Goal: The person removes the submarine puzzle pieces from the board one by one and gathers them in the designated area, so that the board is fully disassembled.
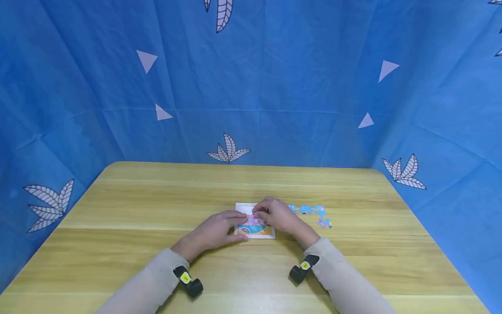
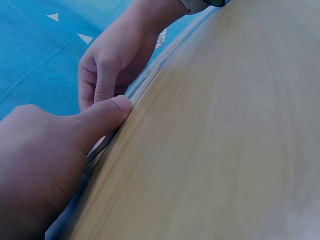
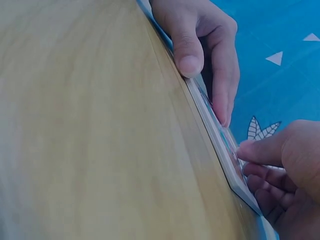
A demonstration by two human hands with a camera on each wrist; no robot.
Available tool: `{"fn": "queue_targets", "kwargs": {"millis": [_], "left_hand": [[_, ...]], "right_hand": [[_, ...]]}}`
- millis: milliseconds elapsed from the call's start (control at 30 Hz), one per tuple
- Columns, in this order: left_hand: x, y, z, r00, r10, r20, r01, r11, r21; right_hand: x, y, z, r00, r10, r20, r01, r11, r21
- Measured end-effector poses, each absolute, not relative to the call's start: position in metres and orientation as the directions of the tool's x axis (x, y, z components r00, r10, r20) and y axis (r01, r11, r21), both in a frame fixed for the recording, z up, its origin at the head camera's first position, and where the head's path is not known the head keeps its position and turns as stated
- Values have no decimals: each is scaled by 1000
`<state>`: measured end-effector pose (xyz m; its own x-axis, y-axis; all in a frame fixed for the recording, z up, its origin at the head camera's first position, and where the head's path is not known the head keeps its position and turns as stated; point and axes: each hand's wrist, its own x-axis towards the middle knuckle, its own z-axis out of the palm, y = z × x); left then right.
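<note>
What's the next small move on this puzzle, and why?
Perhaps the right grip should press down gently: it's over the puzzle beside a bare white space, and the left grip rests against the frame. Any held piece is hidden.

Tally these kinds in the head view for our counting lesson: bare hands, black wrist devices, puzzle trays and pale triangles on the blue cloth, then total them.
Bare hands: 2 (left hand, right hand)
Black wrist devices: 2
Puzzle trays: 1
Pale triangles: 4
Total: 9
</note>
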<state>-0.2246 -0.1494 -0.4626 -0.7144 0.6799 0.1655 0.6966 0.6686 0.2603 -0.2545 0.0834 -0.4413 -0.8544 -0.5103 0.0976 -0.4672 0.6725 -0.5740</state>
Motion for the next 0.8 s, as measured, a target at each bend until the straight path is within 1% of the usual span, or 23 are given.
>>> {"fn": "queue_targets", "kwargs": {"millis": [233,500,800], "left_hand": [[-223,-148,-460,-714,679,172,698,671,249],[-222,-147,-459,-725,669,165,686,682,252],[-222,-147,-460,-724,668,175,689,682,245]], "right_hand": [[-253,78,-442,-872,-483,78,-440,703,-559],[-249,75,-442,-892,-449,53,-394,713,-580],[-248,73,-440,-881,-467,83,-423,694,-583]]}}
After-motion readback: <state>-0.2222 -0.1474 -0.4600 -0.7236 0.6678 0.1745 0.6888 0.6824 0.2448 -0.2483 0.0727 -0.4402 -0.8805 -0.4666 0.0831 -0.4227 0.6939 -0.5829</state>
